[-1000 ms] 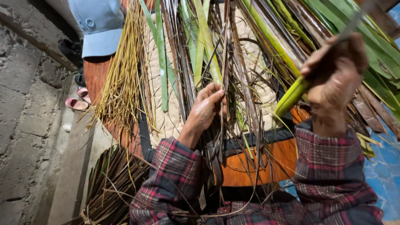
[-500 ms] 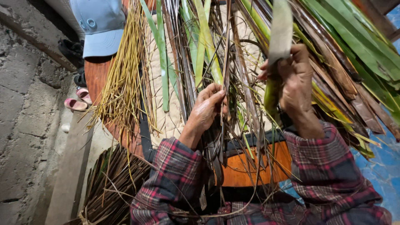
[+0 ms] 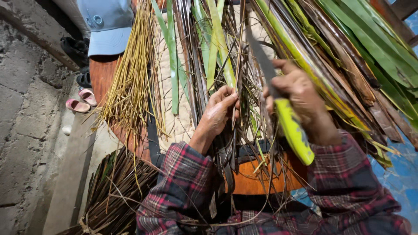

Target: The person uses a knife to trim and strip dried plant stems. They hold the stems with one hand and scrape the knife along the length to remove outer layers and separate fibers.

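Note:
My left hand [image 3: 220,111] pinches a thin dry palm leaf strip [image 3: 237,65] that runs up and away from me. My right hand [image 3: 300,102] grips a knife with a yellow-green handle [image 3: 294,132]; its dark blade [image 3: 259,54] points up beside the strip. Both arms wear red and dark plaid sleeves [image 3: 178,182]. A mass of green and brown palm leaves [image 3: 348,56] lies under and around both hands.
A bundle of yellow leaf ribs [image 3: 130,82] lies at the left on an orange-brown wooden surface [image 3: 257,180]. A darker rib bundle [image 3: 115,196] sits lower left. A light blue cap [image 3: 109,26] and pink sandals [image 3: 80,102] lie by the concrete wall [image 3: 21,109].
My right hand has swung in from the right toward my left hand, turning the knife so its blade now points up next to the strip. My left hand has stayed put.

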